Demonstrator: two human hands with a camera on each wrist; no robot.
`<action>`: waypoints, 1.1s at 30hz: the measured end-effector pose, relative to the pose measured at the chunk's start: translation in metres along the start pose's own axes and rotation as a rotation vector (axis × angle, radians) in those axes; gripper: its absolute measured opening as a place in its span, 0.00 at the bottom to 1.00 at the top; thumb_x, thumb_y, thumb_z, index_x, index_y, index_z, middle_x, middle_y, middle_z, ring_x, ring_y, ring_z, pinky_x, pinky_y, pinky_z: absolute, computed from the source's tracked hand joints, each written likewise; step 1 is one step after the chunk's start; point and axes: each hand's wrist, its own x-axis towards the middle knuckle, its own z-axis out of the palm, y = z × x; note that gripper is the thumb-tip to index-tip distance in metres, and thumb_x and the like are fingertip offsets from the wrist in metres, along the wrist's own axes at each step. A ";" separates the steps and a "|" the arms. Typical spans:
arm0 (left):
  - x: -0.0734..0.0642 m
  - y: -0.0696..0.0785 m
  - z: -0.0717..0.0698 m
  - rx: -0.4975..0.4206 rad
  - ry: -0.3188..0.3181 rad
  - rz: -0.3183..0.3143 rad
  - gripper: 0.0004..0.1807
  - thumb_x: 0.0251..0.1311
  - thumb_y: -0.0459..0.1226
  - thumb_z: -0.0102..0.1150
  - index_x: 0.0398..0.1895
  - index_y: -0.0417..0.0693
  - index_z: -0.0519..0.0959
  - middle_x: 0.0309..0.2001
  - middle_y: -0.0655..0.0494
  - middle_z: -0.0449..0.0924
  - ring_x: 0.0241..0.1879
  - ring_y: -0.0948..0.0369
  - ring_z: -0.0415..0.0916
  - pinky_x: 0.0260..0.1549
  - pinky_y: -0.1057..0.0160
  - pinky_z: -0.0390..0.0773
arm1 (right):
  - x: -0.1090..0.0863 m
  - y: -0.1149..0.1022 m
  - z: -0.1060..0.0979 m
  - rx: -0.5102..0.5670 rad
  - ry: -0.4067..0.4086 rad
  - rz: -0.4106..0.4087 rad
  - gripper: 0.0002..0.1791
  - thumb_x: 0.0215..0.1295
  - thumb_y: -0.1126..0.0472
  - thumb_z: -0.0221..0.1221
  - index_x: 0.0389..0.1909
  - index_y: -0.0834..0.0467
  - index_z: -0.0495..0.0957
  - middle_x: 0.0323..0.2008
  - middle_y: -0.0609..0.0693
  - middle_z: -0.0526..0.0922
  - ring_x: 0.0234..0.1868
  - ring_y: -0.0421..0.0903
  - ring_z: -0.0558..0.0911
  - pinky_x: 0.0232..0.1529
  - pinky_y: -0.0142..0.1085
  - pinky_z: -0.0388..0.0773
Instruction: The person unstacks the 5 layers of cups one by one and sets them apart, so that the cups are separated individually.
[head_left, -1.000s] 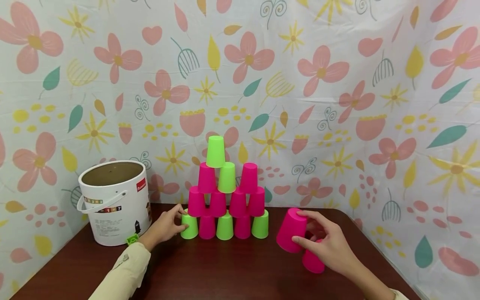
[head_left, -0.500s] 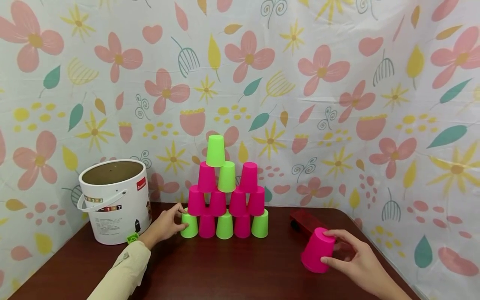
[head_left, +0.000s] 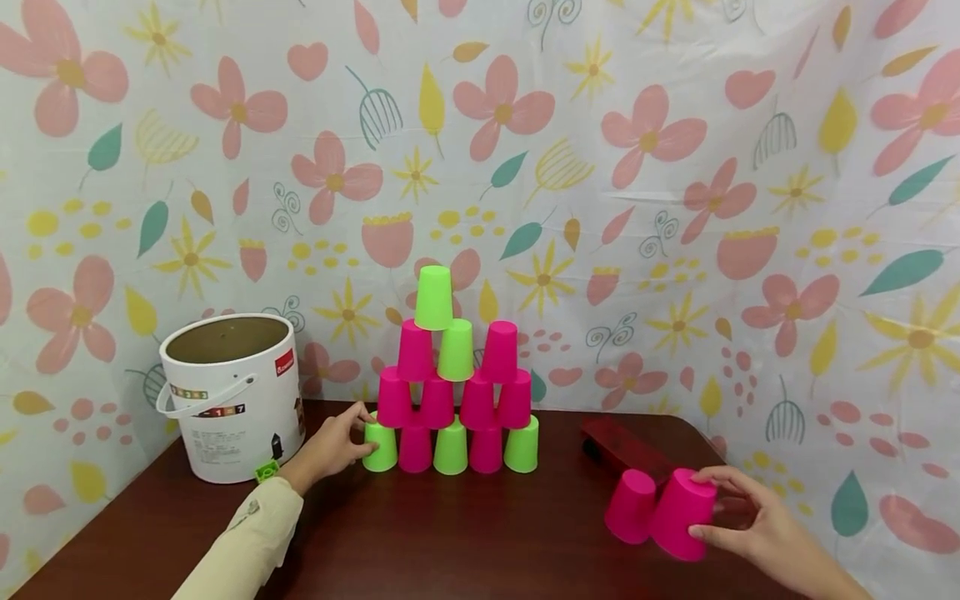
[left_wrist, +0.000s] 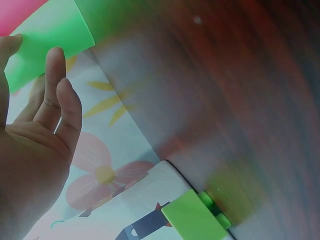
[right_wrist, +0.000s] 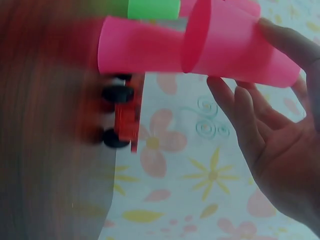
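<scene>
Pink cup (head_left: 678, 515), inverted and tilted, was clamped between the thumb and fingers of the right hand (head_left: 772, 532), its rim raised clear of the dark, wood-grained table (head_left: 465, 533). A second pink cup (head_left: 630, 506) stood just beside it, near a red toy (head_left: 626, 443). The left hand (head_left: 335, 446) pinched the green corner cup (head_left: 383, 452) of the cup pyramid (head_left: 438, 400). Leftward stood a white bucket (head_left: 240, 437), a green block (head_left: 266, 471) near its base. Flower-printed sheeting (head_left: 480, 200) lined the walls.
</scene>
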 end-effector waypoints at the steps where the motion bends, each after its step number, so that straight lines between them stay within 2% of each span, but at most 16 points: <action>1: 0.000 0.000 0.000 -0.004 -0.001 -0.001 0.18 0.55 0.30 0.71 0.42 0.48 0.71 0.43 0.43 0.85 0.44 0.48 0.82 0.29 0.64 0.78 | -0.001 0.003 -0.003 -0.004 -0.006 -0.006 0.32 0.48 0.77 0.71 0.55 0.62 0.73 0.44 0.37 0.83 0.37 0.40 0.85 0.33 0.33 0.81; 6: 0.001 0.001 -0.001 0.011 0.000 -0.011 0.18 0.55 0.31 0.72 0.41 0.49 0.71 0.43 0.45 0.85 0.44 0.49 0.82 0.32 0.63 0.79 | -0.004 0.020 -0.015 -0.014 -0.039 0.000 0.31 0.48 0.77 0.71 0.55 0.62 0.72 0.44 0.35 0.83 0.38 0.39 0.85 0.34 0.32 0.81; 12: 0.000 0.001 -0.002 0.026 -0.002 -0.008 0.18 0.54 0.31 0.72 0.41 0.49 0.71 0.42 0.46 0.86 0.44 0.50 0.82 0.35 0.60 0.78 | -0.006 0.040 -0.020 0.004 -0.106 0.044 0.28 0.52 0.75 0.70 0.54 0.62 0.72 0.44 0.34 0.82 0.39 0.37 0.84 0.33 0.34 0.82; 17: 0.001 0.002 -0.001 0.022 0.004 -0.017 0.18 0.54 0.31 0.72 0.41 0.49 0.71 0.42 0.46 0.85 0.45 0.50 0.82 0.34 0.61 0.78 | -0.003 0.052 -0.021 0.060 -0.170 0.109 0.26 0.55 0.72 0.69 0.53 0.60 0.71 0.44 0.34 0.81 0.38 0.38 0.82 0.25 0.39 0.81; 21: 0.001 0.003 -0.001 0.019 0.001 -0.015 0.18 0.55 0.31 0.72 0.41 0.49 0.71 0.43 0.46 0.85 0.45 0.49 0.82 0.33 0.62 0.78 | 0.001 0.061 -0.019 0.087 -0.215 0.124 0.26 0.56 0.70 0.69 0.53 0.57 0.69 0.43 0.35 0.80 0.30 0.43 0.81 0.18 0.39 0.77; 26: 0.000 0.004 -0.002 0.007 -0.008 -0.022 0.18 0.56 0.30 0.71 0.42 0.48 0.70 0.44 0.45 0.85 0.44 0.50 0.82 0.31 0.63 0.78 | 0.005 0.073 -0.016 0.123 -0.235 0.123 0.26 0.56 0.71 0.69 0.52 0.57 0.68 0.42 0.36 0.80 0.24 0.47 0.79 0.17 0.39 0.76; 33: 0.000 0.003 -0.001 -0.002 -0.002 -0.024 0.18 0.55 0.30 0.71 0.41 0.48 0.70 0.44 0.44 0.85 0.44 0.50 0.82 0.27 0.65 0.78 | 0.008 0.083 -0.013 0.117 -0.212 0.116 0.26 0.55 0.73 0.69 0.52 0.59 0.68 0.43 0.33 0.79 0.31 0.42 0.80 0.17 0.38 0.75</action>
